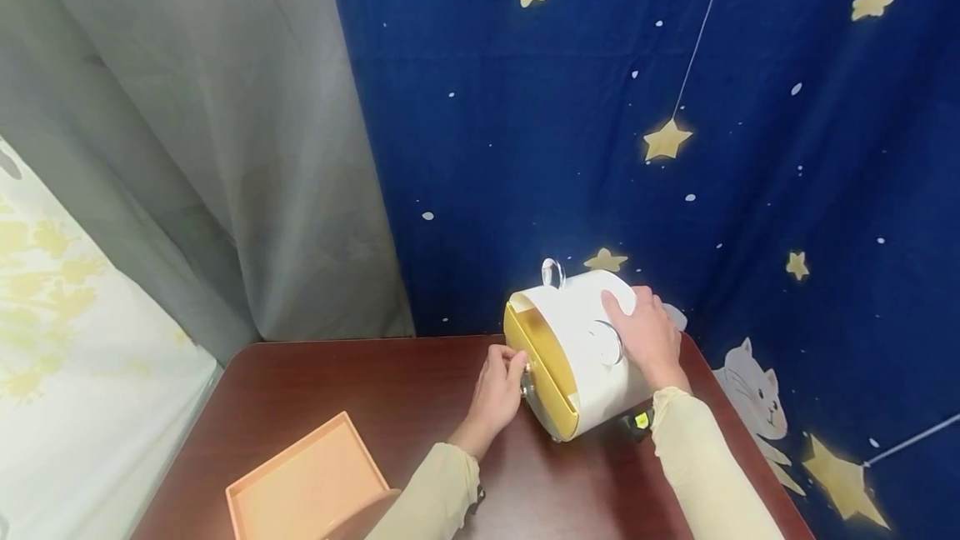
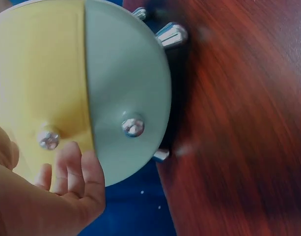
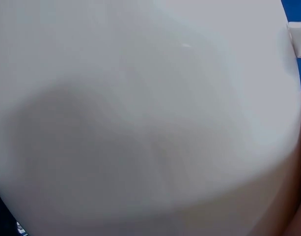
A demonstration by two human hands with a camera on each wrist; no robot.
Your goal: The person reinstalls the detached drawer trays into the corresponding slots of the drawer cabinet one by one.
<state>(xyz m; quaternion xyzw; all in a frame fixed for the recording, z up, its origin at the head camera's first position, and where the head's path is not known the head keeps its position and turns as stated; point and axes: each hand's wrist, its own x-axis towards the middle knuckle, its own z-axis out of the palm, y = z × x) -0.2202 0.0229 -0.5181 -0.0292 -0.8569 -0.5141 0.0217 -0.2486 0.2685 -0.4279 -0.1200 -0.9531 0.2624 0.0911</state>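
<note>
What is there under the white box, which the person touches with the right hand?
Under the white box, silver feet are visible near its front, beside the brown table. Farther back, its body covers the space, so nothing can be told there.

A glossy reddish-brown table [image 1: 360, 390] bears a peach tray [image 1: 300, 473] and a white drawer box [image 1: 588, 386].

Grey curtain [image 1: 225, 132] hung at upper left; white cloth [image 1: 52, 432] with yellow floral print [image 1: 67, 261] seen at left edge. Upper right filled by blue curtain [image 1: 510, 132], printed with yellow stars [image 1: 667, 141], a pale cat [image 1: 750, 394] at lower right. Peach tray [image 1: 300, 473] set on red-brown table [image 1: 405, 390] at lower left.
</note>
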